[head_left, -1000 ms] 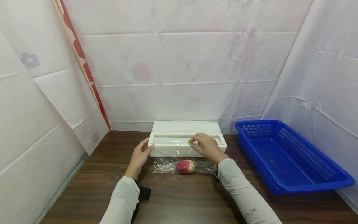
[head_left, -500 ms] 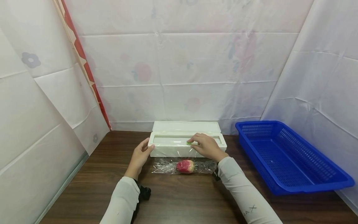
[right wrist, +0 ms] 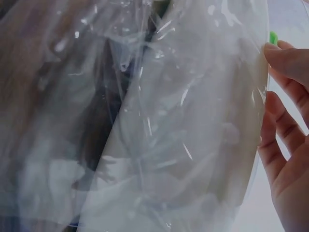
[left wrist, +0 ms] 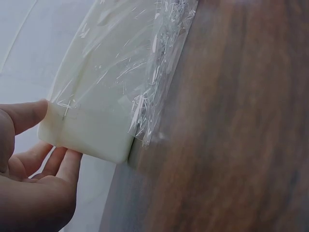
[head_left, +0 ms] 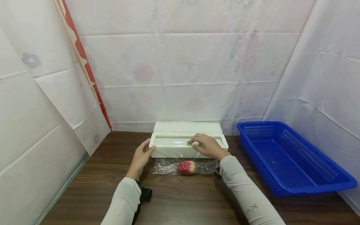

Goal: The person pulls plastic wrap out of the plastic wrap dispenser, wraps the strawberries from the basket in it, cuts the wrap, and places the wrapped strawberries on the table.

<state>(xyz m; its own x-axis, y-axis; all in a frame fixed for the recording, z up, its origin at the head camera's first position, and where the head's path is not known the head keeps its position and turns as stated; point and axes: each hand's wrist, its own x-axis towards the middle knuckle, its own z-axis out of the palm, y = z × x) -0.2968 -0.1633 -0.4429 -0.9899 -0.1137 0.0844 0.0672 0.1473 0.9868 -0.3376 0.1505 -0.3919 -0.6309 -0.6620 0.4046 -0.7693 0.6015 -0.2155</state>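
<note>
A white cling film dispenser (head_left: 166,152) lies across the table with its lid (head_left: 187,127) tipped back. My left hand (head_left: 139,158) grips its left end, thumb (left wrist: 31,116) on top and fingers curled beneath the corner in the left wrist view. At the front rim, my right hand (head_left: 208,147) pinches a small green slide cutter (right wrist: 273,38) between thumb and index finger, the other fingers loosely bent. Clear cling film (head_left: 163,167) runs from the rim down the front onto the table. A red and pale-yellow fruit (head_left: 186,167) lies within the crumpled film.
A blue perforated plastic basket (head_left: 295,156) stands to the right, past my right forearm. The dark wood tabletop (head_left: 180,200) stretches toward me. A pale printed sheet (head_left: 180,62) hangs as a wall behind, with more sheeting at both sides.
My right hand has slid the green cutter slightly left along the dispenser's rim. The left hand, the film and the fruit stay in place.
</note>
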